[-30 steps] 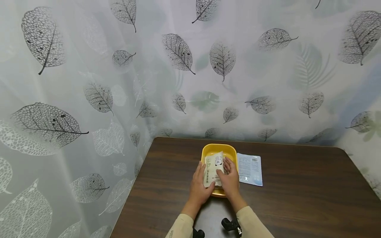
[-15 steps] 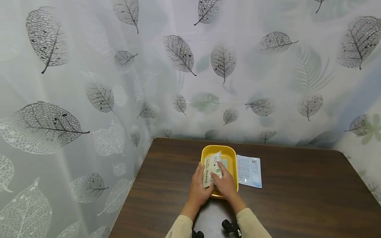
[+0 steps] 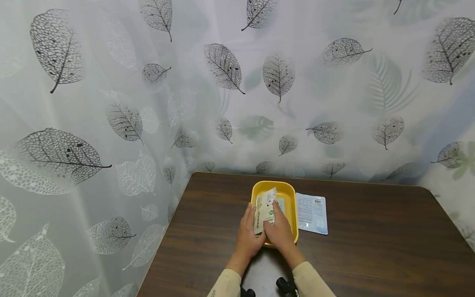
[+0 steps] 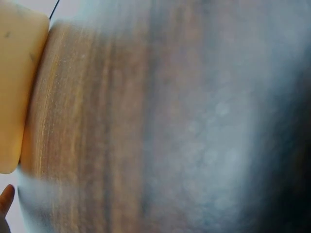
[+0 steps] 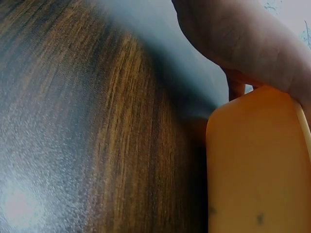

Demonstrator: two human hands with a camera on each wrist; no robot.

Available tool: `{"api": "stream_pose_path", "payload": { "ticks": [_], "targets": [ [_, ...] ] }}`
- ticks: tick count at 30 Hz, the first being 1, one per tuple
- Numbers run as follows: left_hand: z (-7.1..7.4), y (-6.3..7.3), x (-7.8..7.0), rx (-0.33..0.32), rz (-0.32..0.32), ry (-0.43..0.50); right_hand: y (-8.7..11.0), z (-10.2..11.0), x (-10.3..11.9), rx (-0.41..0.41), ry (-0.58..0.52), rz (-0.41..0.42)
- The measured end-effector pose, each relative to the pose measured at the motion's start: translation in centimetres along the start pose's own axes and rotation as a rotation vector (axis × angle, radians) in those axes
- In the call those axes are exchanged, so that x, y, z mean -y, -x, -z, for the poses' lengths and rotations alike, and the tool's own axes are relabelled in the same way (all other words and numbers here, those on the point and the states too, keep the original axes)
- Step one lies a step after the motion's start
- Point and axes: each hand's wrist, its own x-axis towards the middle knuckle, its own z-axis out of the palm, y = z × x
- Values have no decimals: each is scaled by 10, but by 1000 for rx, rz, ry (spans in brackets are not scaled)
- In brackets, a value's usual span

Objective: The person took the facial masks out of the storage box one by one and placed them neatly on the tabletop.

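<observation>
A cream packet with a printed cartoon and green marks (image 3: pixel 265 208) is held over the yellow tray (image 3: pixel 293 210) in the head view. My left hand (image 3: pixel 248 233) grips its left side, fingers pointing away from me. From the right, my right hand (image 3: pixel 280 232) grips the packet's lower right part, thumb on its face. Both hands almost meet at its near end. In the left wrist view a fingertip (image 4: pixel 6 198) shows below the tray's wall. The right wrist view has the right hand (image 5: pixel 252 43) over the tray's rim; the packet is hidden there.
A pale blue flat item (image 3: pixel 282 204) lies inside the tray. Right of the tray, a light blue and white pouch with printed text (image 3: pixel 312 212) lies on the dark wood table (image 3: pixel 371 231). A leaf-patterned curtain (image 3: pixel 230 144) hangs behind and to the left.
My right hand has shifted left across the packet, which now looks narrower and more bunched. More of the pale blue item in the tray shows. The left hand has barely moved.
</observation>
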Motion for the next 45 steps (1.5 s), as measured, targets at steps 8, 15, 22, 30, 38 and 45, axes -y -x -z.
{"api": "stream_pose_path", "payload": {
  "ticks": [8, 15, 22, 30, 38, 45],
  "targets": [
    [-4, -1, 4, -4, -9, 3, 3, 2, -1, -69, -53, -13],
    [-4, 1, 5, 1, -9, -7, 6, 4, -3, -155, -116, -1],
    [-2, 4, 2, -16, -29, -31, 12, 9, 2, -228, -183, 7],
    [-2, 1, -1, -6, -17, -15, 10, 25, 11, -317, -112, 114],
    [-1, 0, -1, -12, -16, 3, 5, 45, 23, -331, -63, 185],
    [1, 0, 0, -6, -14, -6, 0, 59, 26, -344, -59, 195]
  ]
}}
